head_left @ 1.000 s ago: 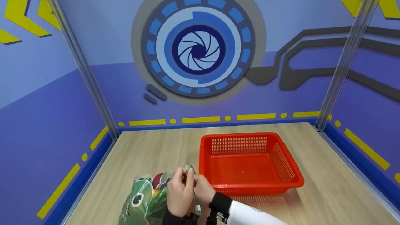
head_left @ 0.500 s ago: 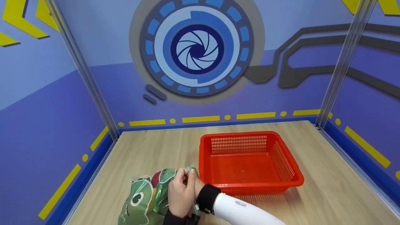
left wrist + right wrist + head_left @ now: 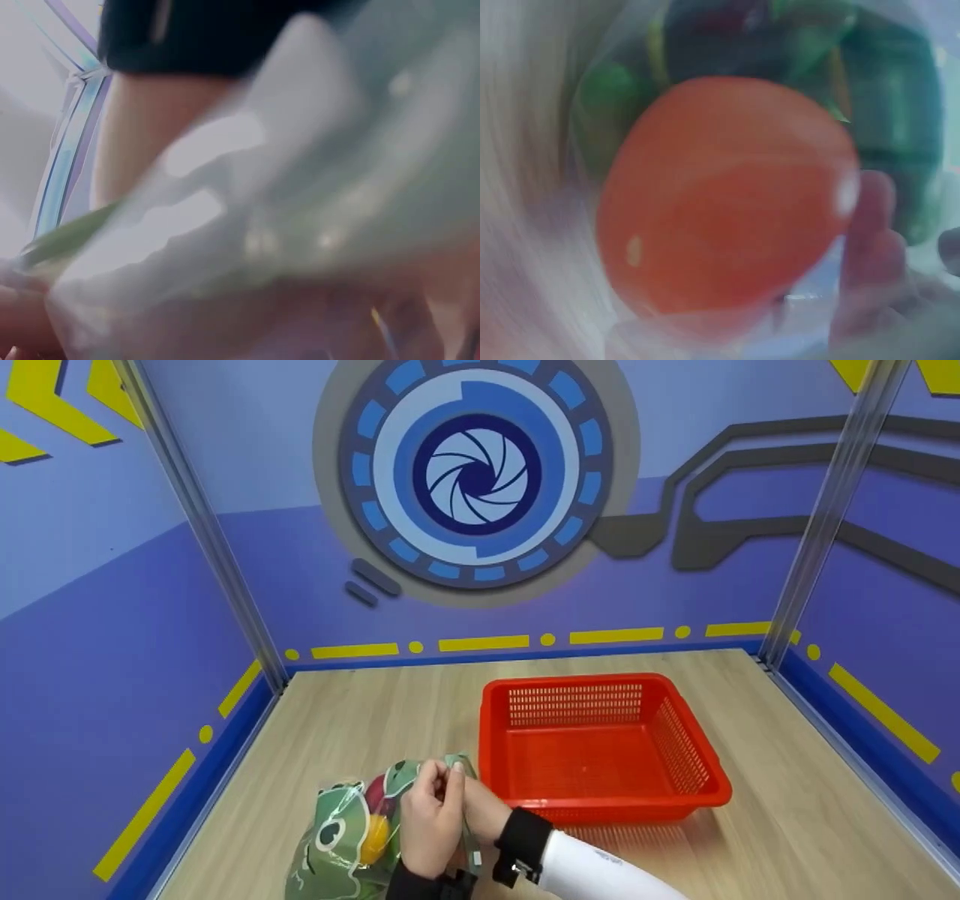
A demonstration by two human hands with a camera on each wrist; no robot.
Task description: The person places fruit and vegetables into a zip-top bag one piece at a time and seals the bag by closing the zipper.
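A clear plastic bag (image 3: 330,840) printed with a green cartoon face and a round eye stands at the front left of the table. Red and yellow things show through it. My left hand (image 3: 433,821) pinches the bag's upper edge, thumb against the fingers. Beside it, my right hand (image 3: 484,810) is at the same gathered edge, its fingertips hidden behind the left hand. In the right wrist view a smooth orange-red rounded thing (image 3: 727,202) lies behind the film, with dark green things around it and fingers (image 3: 874,217) at its right. Blurred film (image 3: 225,202) fills the left wrist view.
A red plastic basket (image 3: 600,802) with slotted walls stands right of the hands, close to the right wrist. The wooden table (image 3: 360,712) is enclosed by blue printed walls (image 3: 255,577) with metal corner posts.
The right forearm swung left, then back right, while its hand stayed at the bag's edge. The bag's front has shifted, and a yellow thing inside shows more plainly. The basket stays put.
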